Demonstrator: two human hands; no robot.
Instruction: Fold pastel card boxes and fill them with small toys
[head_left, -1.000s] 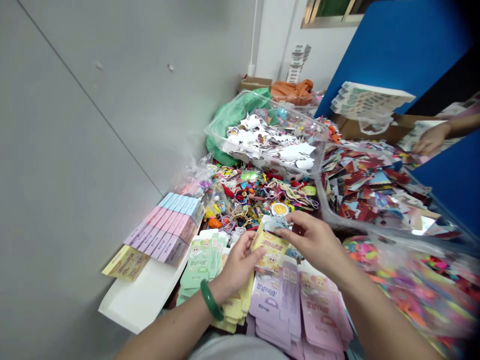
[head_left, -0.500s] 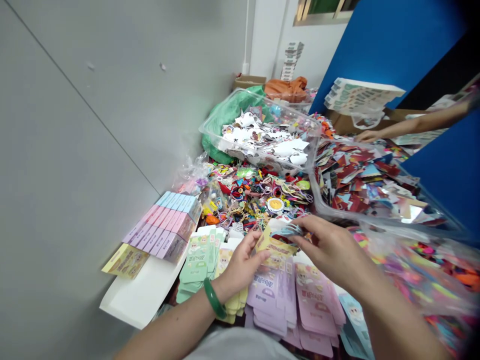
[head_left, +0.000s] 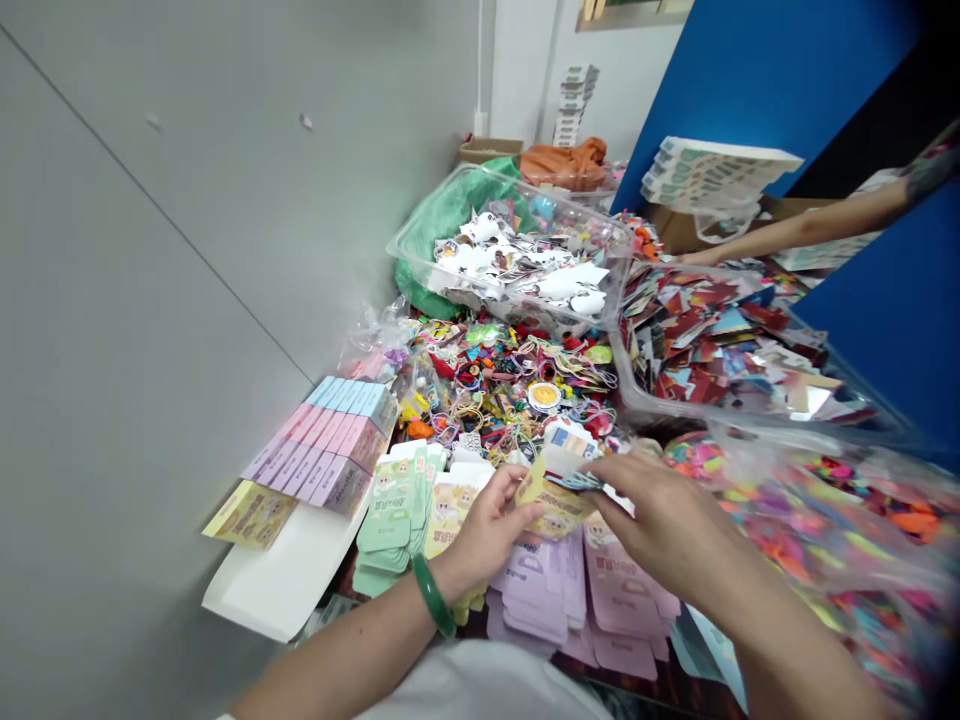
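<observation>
Our left hand (head_left: 491, 525) grips a yellow box (head_left: 551, 505) of thin printed card, fingers curled around its edge, while our right hand (head_left: 660, 525) pinches a small striped piece (head_left: 577, 481) at the box's open end. The box hangs above flat lilac cartons (head_left: 536, 600), beside green cartons (head_left: 390, 510). A smooth jade bangle (head_left: 431, 595) circles our left wrist
</observation>
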